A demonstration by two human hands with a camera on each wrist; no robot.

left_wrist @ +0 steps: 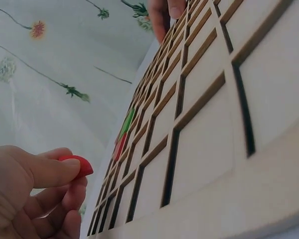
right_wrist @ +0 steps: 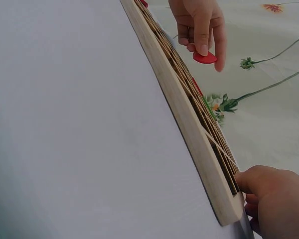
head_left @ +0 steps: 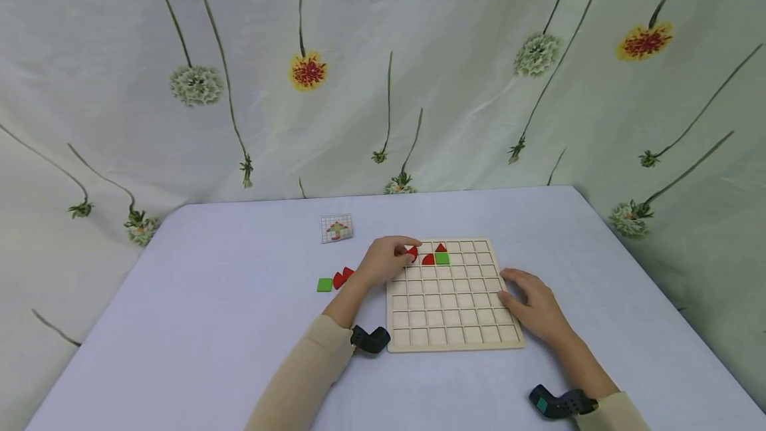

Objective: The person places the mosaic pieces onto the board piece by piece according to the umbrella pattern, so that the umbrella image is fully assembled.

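Observation:
Thumb and fingertips of my left hand (head_left: 381,263) pinch a red rounded piece (left_wrist: 83,166), raised above the far left corner of a wooden grid board (head_left: 455,319). In the head view a red quarter-circle (head_left: 428,259), a green square (head_left: 442,259) and a red triangle (head_left: 441,248) lie in cells near the board's far side. My right hand (head_left: 536,306) rests at the board's right edge, its thumb and fingertips touching the rim with the fingers relaxed.
Left of the board lie a loose green square (head_left: 324,285) and red pieces (head_left: 339,280), partly behind the left wrist. Farther back is a small gridded card (head_left: 336,229) with a coloured pattern. A flowered cloth (head_left: 455,85) hangs behind the white table (head_left: 197,324).

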